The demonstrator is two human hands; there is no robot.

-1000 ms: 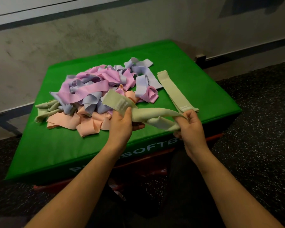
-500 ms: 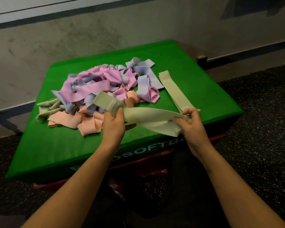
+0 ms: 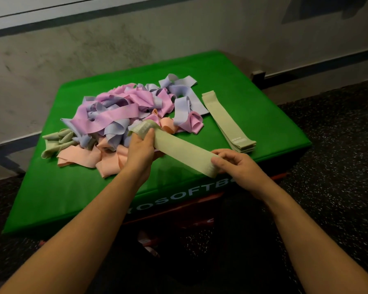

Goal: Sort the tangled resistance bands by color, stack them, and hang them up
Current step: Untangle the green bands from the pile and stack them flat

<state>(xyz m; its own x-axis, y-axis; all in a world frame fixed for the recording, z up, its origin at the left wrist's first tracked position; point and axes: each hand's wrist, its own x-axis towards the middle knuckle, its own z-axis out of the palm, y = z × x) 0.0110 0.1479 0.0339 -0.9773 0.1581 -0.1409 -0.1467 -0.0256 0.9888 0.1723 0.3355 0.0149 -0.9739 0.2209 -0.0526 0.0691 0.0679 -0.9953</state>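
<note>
I'm holding a sage band (image 3: 179, 150) stretched flat, left hand (image 3: 139, 149) and right hand (image 3: 238, 166) each pinching an end; the sage stack (image 3: 225, 122) is lying just beyond my right, nearly parallel.

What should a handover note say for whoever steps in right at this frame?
Left hand grips one end of a green band; right hand pinches the other end, band held flat above the green box.
Done: a neat green stack lies on the box's right side.
Left: add this band; sort the tangled pile of pink, lilac and peach bands, plus loose green bands at its left; hang all.
</note>
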